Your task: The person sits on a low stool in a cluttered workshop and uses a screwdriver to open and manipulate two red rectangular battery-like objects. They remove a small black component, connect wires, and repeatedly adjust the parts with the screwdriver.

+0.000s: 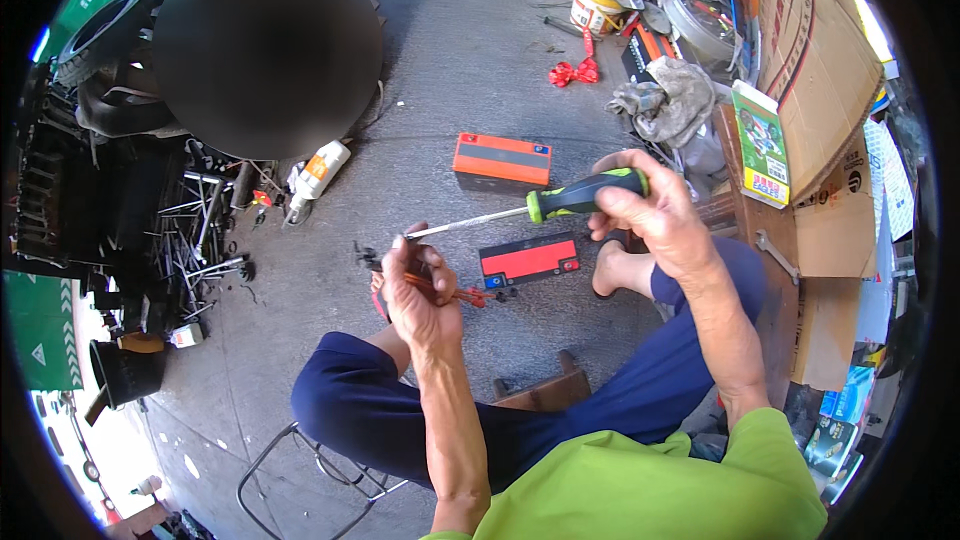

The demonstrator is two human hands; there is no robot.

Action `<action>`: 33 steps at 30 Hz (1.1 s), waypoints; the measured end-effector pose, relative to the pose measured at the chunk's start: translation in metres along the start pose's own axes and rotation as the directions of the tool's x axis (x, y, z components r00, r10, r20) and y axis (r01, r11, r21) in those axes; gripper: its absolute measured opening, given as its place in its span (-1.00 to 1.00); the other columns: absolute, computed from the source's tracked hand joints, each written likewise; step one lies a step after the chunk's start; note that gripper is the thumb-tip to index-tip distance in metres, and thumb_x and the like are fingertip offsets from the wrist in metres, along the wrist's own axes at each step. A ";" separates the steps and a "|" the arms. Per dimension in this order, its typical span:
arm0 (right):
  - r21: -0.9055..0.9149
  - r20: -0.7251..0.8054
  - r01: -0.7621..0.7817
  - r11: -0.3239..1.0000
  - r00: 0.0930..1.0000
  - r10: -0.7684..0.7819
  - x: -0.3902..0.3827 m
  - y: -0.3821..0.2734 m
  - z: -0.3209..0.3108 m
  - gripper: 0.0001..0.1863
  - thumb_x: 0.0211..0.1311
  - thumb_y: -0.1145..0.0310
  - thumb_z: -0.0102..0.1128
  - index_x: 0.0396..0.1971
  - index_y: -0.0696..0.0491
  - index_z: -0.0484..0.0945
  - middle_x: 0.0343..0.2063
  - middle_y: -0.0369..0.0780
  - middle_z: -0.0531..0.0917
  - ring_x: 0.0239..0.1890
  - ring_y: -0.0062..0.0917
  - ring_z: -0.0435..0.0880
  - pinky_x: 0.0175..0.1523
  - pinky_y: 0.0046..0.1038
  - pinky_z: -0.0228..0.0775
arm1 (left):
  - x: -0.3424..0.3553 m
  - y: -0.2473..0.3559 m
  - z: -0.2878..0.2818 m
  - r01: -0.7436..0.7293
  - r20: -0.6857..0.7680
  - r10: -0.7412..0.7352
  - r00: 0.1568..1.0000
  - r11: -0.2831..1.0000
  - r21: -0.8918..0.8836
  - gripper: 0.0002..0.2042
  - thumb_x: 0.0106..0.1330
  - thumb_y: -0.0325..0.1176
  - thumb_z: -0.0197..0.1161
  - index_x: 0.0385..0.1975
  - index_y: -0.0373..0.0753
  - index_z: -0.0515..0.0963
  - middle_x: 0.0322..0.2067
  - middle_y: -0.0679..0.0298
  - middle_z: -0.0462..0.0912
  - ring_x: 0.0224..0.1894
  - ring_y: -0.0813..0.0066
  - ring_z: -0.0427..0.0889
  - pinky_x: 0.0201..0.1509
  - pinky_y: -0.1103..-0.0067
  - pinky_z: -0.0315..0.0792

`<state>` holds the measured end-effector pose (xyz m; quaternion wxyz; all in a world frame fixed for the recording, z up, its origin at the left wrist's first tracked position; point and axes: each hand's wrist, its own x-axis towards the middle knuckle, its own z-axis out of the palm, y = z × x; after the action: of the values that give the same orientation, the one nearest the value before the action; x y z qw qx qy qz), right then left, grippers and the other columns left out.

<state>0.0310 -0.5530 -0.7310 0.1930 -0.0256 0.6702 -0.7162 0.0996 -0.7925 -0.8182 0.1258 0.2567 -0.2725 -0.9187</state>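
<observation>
My right hand (pixel 655 210) is wrapped round the black and green handle of a screwdriver (pixel 590 195). Its long metal shaft points left and slightly down, the tip reaching the fingertips of my left hand (pixel 422 295). Those fingers are closed on a bundle of orange wires (pixel 468 295) with small dark ends. Whatever the tip touches there is mostly hidden by the fingers. Below the shaft, a battery with a red top (pixel 530 260) lies on the ground. Another battery, orange with a dark stripe (pixel 502 160), sits just beyond it.
Loose wrenches and sockets (pixel 205 215) are scattered at the left beside a white bottle (pixel 318 172). To the right a wooden bench (pixel 765 240) carries a wrench (pixel 777 255), a small green box (pixel 762 140) and cardboard. A low wooden stool (pixel 548 390) stands between my legs.
</observation>
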 end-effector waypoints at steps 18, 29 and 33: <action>0.573 0.105 -0.046 0.819 0.994 -0.017 0.004 0.010 -0.015 -0.74 0.30 0.26 0.15 -0.17 0.13 0.48 -0.34 -0.21 0.62 -0.35 -0.48 0.62 -0.19 -0.40 0.50 | -0.037 0.087 0.049 0.239 0.240 -0.255 0.937 0.966 0.097 -0.52 0.41 -0.19 -0.11 0.17 -0.45 0.27 -0.24 0.15 0.47 -0.34 0.41 0.46 -0.51 0.66 0.24; 0.591 0.123 -0.063 0.804 0.992 -0.012 0.003 0.023 -0.029 -0.72 0.32 0.24 0.12 -0.08 0.07 0.49 -0.23 -0.15 0.64 -0.27 -0.42 0.65 -0.09 -0.32 0.48 | -0.019 0.073 -0.001 0.372 0.195 -0.321 0.927 0.852 -0.369 -0.76 0.42 -0.48 -0.05 -0.04 -0.50 0.39 -0.27 0.12 0.46 -0.26 0.44 0.46 -0.40 0.66 0.31; 0.578 0.128 -0.071 0.813 0.992 -0.005 0.003 0.021 -0.025 -0.74 0.30 0.25 0.14 -0.10 0.05 0.49 -0.24 -0.18 0.63 -0.31 -0.45 0.63 -0.14 -0.36 0.45 | -0.016 0.076 -0.013 0.401 0.246 -0.316 0.916 0.745 -0.533 -0.74 0.44 -0.48 -0.10 -0.01 -0.53 0.37 -0.25 0.08 0.47 -0.26 0.46 0.44 -0.33 0.65 0.34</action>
<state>0.0258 -0.5309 -0.7548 0.2449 0.0019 0.4063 -0.8803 0.1269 -0.8547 -0.7782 -0.0016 0.1892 0.0632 -0.9799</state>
